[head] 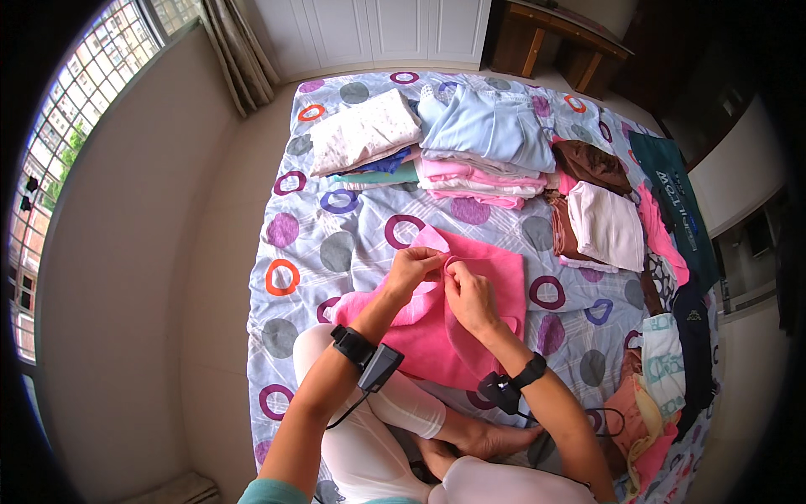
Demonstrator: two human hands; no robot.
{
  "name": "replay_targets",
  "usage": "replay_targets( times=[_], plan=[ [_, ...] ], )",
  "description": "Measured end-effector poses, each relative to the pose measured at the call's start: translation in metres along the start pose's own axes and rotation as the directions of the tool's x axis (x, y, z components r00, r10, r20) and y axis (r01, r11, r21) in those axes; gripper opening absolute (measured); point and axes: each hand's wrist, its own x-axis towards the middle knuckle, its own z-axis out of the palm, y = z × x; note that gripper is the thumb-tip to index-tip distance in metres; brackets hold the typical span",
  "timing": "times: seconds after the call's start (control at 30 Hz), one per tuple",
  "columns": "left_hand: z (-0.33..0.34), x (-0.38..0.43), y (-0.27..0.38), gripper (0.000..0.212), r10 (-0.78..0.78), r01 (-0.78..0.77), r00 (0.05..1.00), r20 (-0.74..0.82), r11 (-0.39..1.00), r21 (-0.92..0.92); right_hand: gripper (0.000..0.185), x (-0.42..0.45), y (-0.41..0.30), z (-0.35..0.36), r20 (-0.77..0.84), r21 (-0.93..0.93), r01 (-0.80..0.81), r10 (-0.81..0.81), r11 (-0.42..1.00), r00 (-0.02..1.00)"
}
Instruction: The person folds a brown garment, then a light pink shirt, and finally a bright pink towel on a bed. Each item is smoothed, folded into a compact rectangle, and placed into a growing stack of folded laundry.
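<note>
A bright pink garment [428, 343] with a paler pink inner side lies spread on the bed before my crossed legs. My left hand [415, 271] pinches its edge near the top middle between thumb and fingers. Close beside it, my right hand [469, 296] grips the same edge, with the fingertips of both hands almost touching. Fabric bunches up between the two hands. Part of the garment's edge is hidden behind my fingers. Each wrist wears a black strap with a small dark device and a cable.
Folded clothes stand beyond in stacks, one topped by a white spotted garment [368, 132], one by light blue trousers [488, 129]. At the right lie a folded white garment [604, 223], a dark green bag [674, 201] and loose clothes [642, 416]. The bed's left edge borders the floor [217, 271].
</note>
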Motion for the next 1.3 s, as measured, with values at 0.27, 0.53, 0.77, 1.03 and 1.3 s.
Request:
replay_targets(
  times=[0.27,0.53,0.77,1.03,1.3],
  plan=[
    [-0.001,0.001,0.000,0.015,-0.065,0.066,0.995,0.071,0.998,-0.014,0.023,-0.005,0.003,-0.006,0.071,0.021,-0.133,0.131,0.991,0.989],
    [-0.007,0.007,-0.003,0.013,-0.215,0.221,0.967,0.139,0.975,-0.031,0.027,-0.016,0.002,0.000,0.035,0.109,-0.095,0.092,0.989,0.995],
    [-0.003,0.003,0.008,0.012,-0.168,0.176,0.966,0.196,0.984,-0.024,0.029,-0.016,0.005,-0.003,-0.001,0.025,-0.017,0.017,1.000,1.000],
    [-0.007,0.005,0.007,0.013,-0.140,0.140,0.953,0.267,0.990,0.021,0.025,-0.020,0.013,-0.007,0.013,0.218,-0.004,0.001,0.976,1.000],
    [-0.005,-0.001,0.023,0.012,-0.124,0.062,0.865,0.486,0.988,0.141,0.039,0.010,0.075,-0.053,0.052,-0.020,-0.132,0.132,0.991,0.990]
  ],
)
